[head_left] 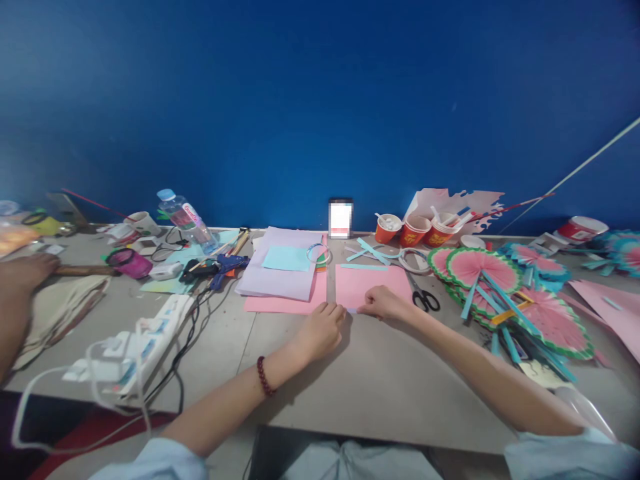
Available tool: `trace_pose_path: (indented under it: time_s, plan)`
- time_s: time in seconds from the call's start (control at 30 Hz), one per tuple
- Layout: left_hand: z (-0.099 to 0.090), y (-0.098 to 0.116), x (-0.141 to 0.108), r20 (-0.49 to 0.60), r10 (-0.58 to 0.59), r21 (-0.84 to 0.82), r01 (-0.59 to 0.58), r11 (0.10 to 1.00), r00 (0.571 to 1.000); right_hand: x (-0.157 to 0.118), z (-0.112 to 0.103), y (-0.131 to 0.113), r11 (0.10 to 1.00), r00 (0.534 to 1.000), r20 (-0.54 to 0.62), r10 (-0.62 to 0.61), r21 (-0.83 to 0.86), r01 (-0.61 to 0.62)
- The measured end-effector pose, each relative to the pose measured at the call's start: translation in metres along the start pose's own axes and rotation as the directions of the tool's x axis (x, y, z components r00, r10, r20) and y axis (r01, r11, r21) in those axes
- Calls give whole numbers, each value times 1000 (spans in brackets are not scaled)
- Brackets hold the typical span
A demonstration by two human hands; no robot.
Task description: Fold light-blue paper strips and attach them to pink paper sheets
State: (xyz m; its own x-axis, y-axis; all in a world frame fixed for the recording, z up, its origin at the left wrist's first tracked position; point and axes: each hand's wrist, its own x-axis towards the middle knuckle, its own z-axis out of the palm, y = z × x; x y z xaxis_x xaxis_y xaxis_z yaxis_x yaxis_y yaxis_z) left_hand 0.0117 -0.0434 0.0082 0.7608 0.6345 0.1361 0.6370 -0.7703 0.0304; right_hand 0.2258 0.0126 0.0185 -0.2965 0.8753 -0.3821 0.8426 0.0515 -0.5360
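A sheet of pink paper lies flat on the grey table, with a light blue paper strip along its far edge. My left hand, with a dark red bead bracelet above the wrist, is closed at the sheet's near left corner; its fingertips are partly hidden. Further right along the same near edge, my right hand pinches the paper with curled fingers. A thin purplish edge shows between the two hands. Black-handled scissors lie just right of the sheet.
Left are lilac paper, a tape roll, a blue glue gun, a bottle and a power strip. Watermelon-patterned paper fans and red paper cups stand right. Another person's hand is far left.
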Motion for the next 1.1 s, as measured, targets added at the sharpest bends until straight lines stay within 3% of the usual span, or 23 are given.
trace_pose_path:
  time_s: [0.2,0.4,0.73,1.1]
  plan:
    - [11,15,17,-61,-77,-128,68,989,995,-3,-3,-1,998,1000,6,-27,-50,27]
    - [23,19,15,-104,-76,-146,60,987,992,-7,-10,-3,998,995,70,-66,4,66]
    - [26,19,13,-103,-71,-135,57,989,992,-10,-12,-1,997,996,84,-16,76,9]
    - [20,20,14,-39,-73,-102,69,992,997,-4,-8,5,999,997,74,-26,33,24]
